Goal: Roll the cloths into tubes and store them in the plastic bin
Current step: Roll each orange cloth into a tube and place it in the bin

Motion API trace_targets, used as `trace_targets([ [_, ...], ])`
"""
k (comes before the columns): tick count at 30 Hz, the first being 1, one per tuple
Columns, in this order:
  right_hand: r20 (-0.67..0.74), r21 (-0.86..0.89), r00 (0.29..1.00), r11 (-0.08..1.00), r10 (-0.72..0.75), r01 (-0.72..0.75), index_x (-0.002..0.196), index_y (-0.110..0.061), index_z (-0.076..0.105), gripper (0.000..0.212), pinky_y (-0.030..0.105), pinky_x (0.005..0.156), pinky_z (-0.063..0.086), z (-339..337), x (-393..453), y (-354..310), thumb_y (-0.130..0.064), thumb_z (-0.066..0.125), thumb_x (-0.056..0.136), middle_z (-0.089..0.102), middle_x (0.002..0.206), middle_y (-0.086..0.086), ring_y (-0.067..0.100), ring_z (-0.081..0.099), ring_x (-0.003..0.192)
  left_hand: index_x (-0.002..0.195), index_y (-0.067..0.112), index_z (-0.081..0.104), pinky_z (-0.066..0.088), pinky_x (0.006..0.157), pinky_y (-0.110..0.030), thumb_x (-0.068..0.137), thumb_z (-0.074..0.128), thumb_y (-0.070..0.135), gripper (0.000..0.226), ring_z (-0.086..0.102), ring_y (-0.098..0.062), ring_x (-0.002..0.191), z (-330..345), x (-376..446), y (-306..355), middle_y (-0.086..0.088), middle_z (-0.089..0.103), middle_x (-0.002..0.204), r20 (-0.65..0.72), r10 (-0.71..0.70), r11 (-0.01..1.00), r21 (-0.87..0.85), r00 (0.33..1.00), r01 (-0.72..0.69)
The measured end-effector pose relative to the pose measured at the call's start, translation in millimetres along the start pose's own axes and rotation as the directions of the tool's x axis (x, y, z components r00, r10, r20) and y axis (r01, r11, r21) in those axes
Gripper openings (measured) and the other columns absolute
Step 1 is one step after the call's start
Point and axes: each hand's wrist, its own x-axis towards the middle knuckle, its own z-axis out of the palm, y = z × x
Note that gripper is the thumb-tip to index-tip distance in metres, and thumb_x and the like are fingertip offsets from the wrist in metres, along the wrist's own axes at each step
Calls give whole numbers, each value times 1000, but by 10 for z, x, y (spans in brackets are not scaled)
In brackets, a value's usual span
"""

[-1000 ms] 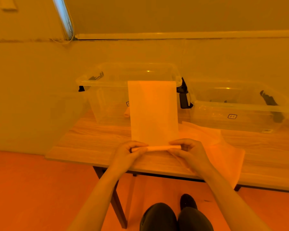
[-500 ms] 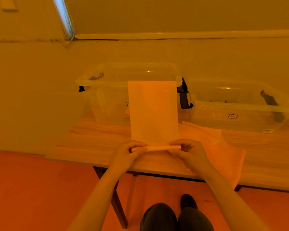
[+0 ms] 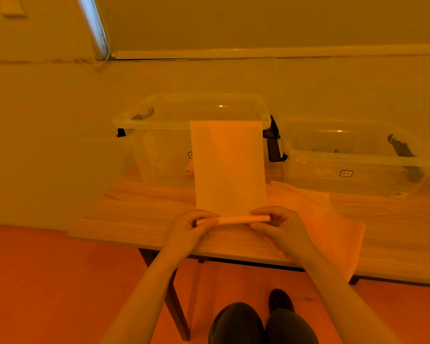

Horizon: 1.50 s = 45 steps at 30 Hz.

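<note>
head view is showing the left hand and the right hand each pinching an end of the rolled edge of the cloth, fingers curled round it. its flat part is stretching across the table and draping over the front wall of the left plastic bin. uneven turning by the two hands is likely to be skewing the roll into a cone, and the loose far end could be slipping off the bin. against the earlier frames, the roll is looking slightly thicker; little else is differing.
</note>
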Motion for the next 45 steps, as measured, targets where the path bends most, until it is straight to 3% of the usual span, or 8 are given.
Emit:
trace_targets([
  [3, -2, 0, 1000, 1000, -6, 6, 94, -18, 74, 19, 24, 74, 56, -8, -10, -7, -10, 76, 76, 71, 98, -1, 9, 67, 89, 81, 31, 74, 51, 67, -28, 86, 65, 22, 13, 63, -10, 67, 6, 1, 5, 1, 71, 76, 6, -7, 1000, -31, 1000, 7],
  [6, -7, 20, 1000, 1000, -14, 14, 94, -12, 73, 14, 21, 67, 55, 9, -12, -24, -11, 72, 80, 72, 89, 4, 12, 68, 80, 90, 29, 73, 51, 71, -19, 82, 70, 23, 11, 63, -4, 82, -5, -23, 23, 6, 70, 89, 27, -1, 1000, 15, 1000, 0],
  [13, -3, 52, 1000, 999, 4, -4, 90, -10, 72, 8, 35, 71, 54, 25, 12, 7, -12, 67, 85, 72, 82, 13, 29, 67, 78, 93, 32, 72, 49, 72, -17, 82, 71, 19, 18, 62, 0, 88, -20, -26, 3, 11, 68, 94, 40, 20, 1000, 12, 999, -21],
  [24, -24, 16, 999, 999, -27, 28, 92, -15, 73, 16, 22, 70, 55, -6, -3, -18, -8, 74, 77, 71, 95, 1, 9, 67, 84, 89, 34, 73, 51, 71, -26, 84, 68, 25, 11, 64, -8, 77, -5, 9, -13, 4, 71, 85, 29, -12, 1000, -3, 1000, 12],
  [30, -31, 115, 999, 993, 11, -8, 83, -15, 74, 7, 49, 77, 53, 30, 12, 18, -11, 69, 82, 72, 79, 13, 34, 68, 77, 96, 36, 71, 49, 78, -22, 82, 70, 22, 20, 61, 0, 94, -30, -23, -1, 14, 68, 99, 59, 0, 1000, -10, 998, 0],
  [37, -47, 62, 999, 998, -17, 20, 88, -23, 74, 21, 25, 72, 55, -20, 4, 22, -11, 78, 72, 72, 100, 1, 13, 68, 91, 86, 26, 73, 51, 68, -29, 87, 65, 19, 11, 62, -11, 69, 4, -5, 14, 3, 70, 75, 39, -12, 1000, -28, 999, 13],
  [40, -42, 15, 998, 999, -37, 37, 88, -22, 74, 14, 21, 68, 54, -19, 4, 10, -15, 75, 75, 71, 96, -2, 11, 67, 88, 90, 29, 73, 50, 70, -22, 85, 67, 22, 11, 63, -7, 77, -6, -15, 16, 4, 70, 84, 39, -12, 1000, -22, 999, 12],
  [45, -59, 119, 998, 993, 17, -10, 82, -15, 74, 8, 42, 78, 55, 21, 32, 39, -9, 69, 82, 72, 82, 12, 27, 68, 78, 96, 36, 71, 52, 81, -25, 81, 71, 22, 21, 61, -1, 96, -33, -25, -1, 13, 68, 101, 58, 5, 1000, -20, 998, -3],
])
